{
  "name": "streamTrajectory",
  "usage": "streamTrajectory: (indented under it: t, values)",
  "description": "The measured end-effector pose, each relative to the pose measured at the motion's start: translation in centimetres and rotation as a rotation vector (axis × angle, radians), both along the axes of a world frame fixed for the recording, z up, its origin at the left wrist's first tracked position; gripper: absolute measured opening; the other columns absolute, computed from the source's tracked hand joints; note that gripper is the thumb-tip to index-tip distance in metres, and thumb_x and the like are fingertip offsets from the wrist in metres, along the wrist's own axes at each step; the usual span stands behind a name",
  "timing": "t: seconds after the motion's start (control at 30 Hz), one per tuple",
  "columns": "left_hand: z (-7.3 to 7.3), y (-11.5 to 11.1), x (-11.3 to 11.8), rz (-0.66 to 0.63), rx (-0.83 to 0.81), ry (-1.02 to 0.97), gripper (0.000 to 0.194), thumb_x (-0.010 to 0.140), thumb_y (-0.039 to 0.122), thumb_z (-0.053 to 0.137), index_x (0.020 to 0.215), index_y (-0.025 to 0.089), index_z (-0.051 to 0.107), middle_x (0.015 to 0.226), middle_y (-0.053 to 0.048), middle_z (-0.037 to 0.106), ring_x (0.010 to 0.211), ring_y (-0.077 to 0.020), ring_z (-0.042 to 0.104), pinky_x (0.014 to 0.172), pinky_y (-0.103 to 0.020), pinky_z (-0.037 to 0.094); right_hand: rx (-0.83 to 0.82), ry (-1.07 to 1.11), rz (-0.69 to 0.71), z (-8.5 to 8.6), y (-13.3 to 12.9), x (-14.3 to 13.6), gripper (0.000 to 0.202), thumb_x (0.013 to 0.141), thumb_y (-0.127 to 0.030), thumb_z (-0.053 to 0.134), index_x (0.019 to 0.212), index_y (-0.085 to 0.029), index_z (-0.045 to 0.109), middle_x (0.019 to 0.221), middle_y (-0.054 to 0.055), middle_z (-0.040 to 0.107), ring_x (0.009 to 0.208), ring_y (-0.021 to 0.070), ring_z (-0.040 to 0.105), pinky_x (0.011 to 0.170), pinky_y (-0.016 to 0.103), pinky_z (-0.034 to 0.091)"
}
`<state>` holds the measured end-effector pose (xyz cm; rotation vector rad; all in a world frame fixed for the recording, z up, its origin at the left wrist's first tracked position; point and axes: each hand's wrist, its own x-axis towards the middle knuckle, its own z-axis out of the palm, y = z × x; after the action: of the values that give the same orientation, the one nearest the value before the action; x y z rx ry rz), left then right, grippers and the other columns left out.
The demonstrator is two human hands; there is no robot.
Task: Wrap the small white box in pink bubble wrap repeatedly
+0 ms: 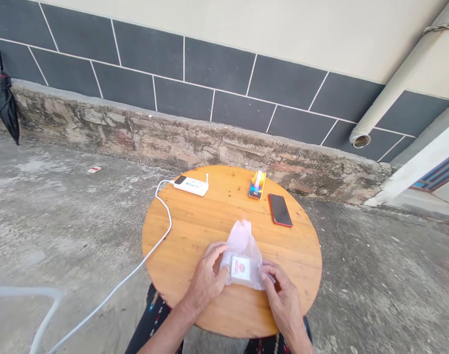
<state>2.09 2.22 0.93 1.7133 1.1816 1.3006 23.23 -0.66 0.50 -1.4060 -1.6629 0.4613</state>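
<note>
A thin, translucent whitish wrap (242, 238) lies near the front of the round wooden table, its narrow end pointing away from me. Through it shows a small square white item (240, 268) with a red print; its exact kind I cannot make out. My left hand (209, 271) holds the wrap's left edge between thumb and fingers, beside the square item. At the right side, my right hand (281, 292) pinches the wrap's edge with thumb and forefinger.
The round table (206, 221) also bears a white power bank (191, 185) with a white cable (170, 221), a yellow-and-blue tape dispenser (257, 184) and a red-edged phone (280, 210). Behind stands a tiled wall (217, 64). A folded black umbrella (6, 101) leans there at far left.
</note>
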Motion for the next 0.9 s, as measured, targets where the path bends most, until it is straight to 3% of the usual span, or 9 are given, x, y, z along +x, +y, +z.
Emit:
streamTrajectory:
  t: [0.2,0.37,0.57,0.67,0.77,0.9]
  values:
    - [-0.2,0.1,0.0,0.093,-0.020,-0.069,0.047,0.068,0.003,0.040,0.109,0.017,0.060,0.112,-0.007,0.060,0.107,-0.0193,0.056,0.095,-0.034,0.045,-0.022,-0.058,-0.070,-0.2,0.1,0.6,0.021,0.088,-0.038,0.049,0.085,-0.021,0.061,0.110,0.009,0.065,0.102,0.0250,0.061,0.087,0.038,0.050]
    - [-0.4,0.0,-0.2,0.115,0.014,-0.033,0.038,0.075,0.009,0.043,0.104,0.020,0.064,0.118,-0.008,0.056,0.114,-0.0215,0.053,0.098,-0.037,0.044,-0.032,-0.070,-0.115,-1.4,0.2,1.1,0.026,0.088,-0.036,0.049,0.107,-0.020,0.056,0.111,0.011,0.065,0.104,0.0258,0.062,0.091,0.042,0.049]
    - [0.1,-0.8,-0.5,0.198,0.204,0.078,0.034,0.080,0.019,0.052,0.113,0.019,0.060,0.124,-0.011,0.052,0.119,-0.0257,0.048,0.101,-0.043,0.042,-0.007,-0.112,-0.105,-1.8,0.3,1.1,0.026,0.089,-0.031,0.047,0.113,-0.021,0.051,0.113,0.010,0.063,0.104,0.0236,0.061,0.092,0.042,0.049]
    - [0.3,-1.1,-0.4,0.167,0.276,0.125,0.024,0.080,0.019,0.051,0.099,0.020,0.066,0.128,-0.011,0.049,0.120,-0.0264,0.048,0.099,-0.042,0.043,0.029,-0.157,-0.088,-1.5,0.3,1.1,0.025,0.088,-0.028,0.046,0.111,-0.021,0.053,0.114,0.010,0.062,0.107,0.0238,0.060,0.093,0.043,0.048]
    - [0.4,-1.0,-0.1,0.156,0.231,0.178,0.018,0.083,0.020,0.050,0.087,0.020,0.068,0.128,-0.010,0.050,0.118,-0.0260,0.050,0.098,-0.041,0.044,0.078,-0.221,-0.110,-1.4,0.3,1.0,0.022,0.087,-0.029,0.047,0.102,-0.021,0.059,0.117,0.011,0.061,0.109,0.0263,0.058,0.094,0.046,0.047]
    - [-0.1,-0.4,0.0,0.200,0.087,0.157,0.022,0.086,0.022,0.046,0.091,0.020,0.067,0.116,-0.009,0.058,0.111,-0.0235,0.055,0.095,-0.039,0.046,0.084,-0.275,-0.126,-1.3,0.2,0.9,0.023,0.088,-0.029,0.044,0.090,-0.020,0.065,0.120,0.013,0.060,0.109,0.0268,0.058,0.094,0.047,0.047]
